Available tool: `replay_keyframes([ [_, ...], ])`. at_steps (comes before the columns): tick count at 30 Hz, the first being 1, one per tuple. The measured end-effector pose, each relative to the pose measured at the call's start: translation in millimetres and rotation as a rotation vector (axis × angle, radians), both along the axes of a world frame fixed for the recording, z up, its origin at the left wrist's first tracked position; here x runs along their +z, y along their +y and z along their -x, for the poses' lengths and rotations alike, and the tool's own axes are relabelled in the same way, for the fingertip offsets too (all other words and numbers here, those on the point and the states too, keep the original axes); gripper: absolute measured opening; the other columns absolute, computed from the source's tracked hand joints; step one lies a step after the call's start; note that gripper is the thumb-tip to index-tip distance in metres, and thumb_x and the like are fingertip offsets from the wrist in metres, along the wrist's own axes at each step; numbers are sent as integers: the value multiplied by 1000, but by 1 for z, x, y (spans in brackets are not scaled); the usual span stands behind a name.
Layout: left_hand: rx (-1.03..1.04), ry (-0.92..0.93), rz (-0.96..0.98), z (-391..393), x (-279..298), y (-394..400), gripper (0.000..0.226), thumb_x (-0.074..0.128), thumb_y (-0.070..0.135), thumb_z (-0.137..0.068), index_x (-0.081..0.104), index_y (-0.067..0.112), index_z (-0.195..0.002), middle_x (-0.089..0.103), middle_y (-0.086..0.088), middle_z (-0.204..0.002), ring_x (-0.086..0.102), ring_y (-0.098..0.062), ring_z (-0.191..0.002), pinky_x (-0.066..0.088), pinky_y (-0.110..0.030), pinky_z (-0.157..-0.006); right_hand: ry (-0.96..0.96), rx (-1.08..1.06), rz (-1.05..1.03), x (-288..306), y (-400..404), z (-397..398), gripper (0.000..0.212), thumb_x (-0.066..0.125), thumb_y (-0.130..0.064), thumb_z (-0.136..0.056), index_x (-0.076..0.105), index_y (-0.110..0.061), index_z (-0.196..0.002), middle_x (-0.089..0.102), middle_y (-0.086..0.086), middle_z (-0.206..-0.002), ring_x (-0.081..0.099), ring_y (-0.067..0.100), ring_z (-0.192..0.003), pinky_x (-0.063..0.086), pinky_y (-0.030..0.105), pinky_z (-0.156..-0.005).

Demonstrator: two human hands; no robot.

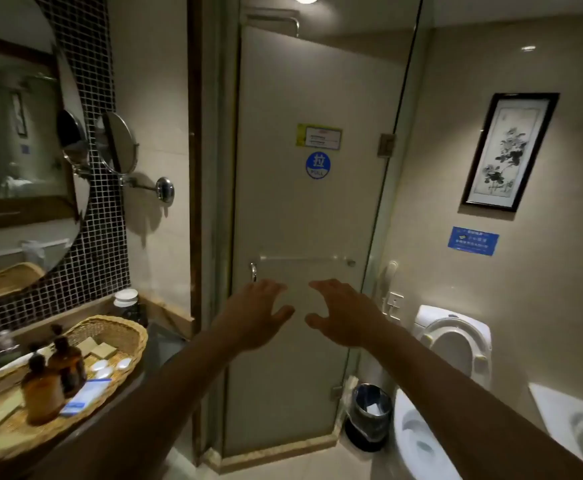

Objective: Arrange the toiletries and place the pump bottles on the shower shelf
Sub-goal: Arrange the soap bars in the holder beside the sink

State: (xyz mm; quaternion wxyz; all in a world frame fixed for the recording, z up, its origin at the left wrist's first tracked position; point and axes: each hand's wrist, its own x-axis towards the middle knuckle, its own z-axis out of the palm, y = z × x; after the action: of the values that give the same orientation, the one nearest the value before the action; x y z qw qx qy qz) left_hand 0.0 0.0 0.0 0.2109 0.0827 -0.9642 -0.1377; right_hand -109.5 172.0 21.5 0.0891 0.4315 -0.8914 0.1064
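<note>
Pump bottles (pixel 54 375), two amber ones, stand in the wicker tray (pixel 123 327) on the vanity surface (pixel 155 358), low left, well apart from both hands. Left hand (pixel 259 313) and right hand (pixel 342 313) hover before the shower door (pixel 304 209), each grip released, fingers spread, grasping nothing. Shower shelf is not visible; presumably behind the frosted door. I judge the step in hand is opening it: take the handle (pixel 254 271), pull per the blue sticker (pixel 318 165), then fetch bottles upright, one per hand.
</note>
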Motion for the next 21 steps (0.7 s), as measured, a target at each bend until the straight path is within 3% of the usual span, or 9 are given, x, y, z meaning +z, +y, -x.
replay_keyframes([
  [12,237,11,51,24,7,-68,54,44,54,-97,41,30,-145,41,3,-151,34,-19,-139,36,-40,-109,26,205,-15,-19,-97,62,72,56,-55,-92,31,-25,-152,36,1,-155,33,23,-141,29,35,-111],
  [21,322,-70,19,30,-16,-132,56,38,60,-96,38,34,-146,38,3,-152,30,-19,-140,33,-43,-107,-77,316,50,-32,-164,80,71,60,-47,-91,33,-24,-153,37,2,-156,35,20,-142,32,37,-113],
])
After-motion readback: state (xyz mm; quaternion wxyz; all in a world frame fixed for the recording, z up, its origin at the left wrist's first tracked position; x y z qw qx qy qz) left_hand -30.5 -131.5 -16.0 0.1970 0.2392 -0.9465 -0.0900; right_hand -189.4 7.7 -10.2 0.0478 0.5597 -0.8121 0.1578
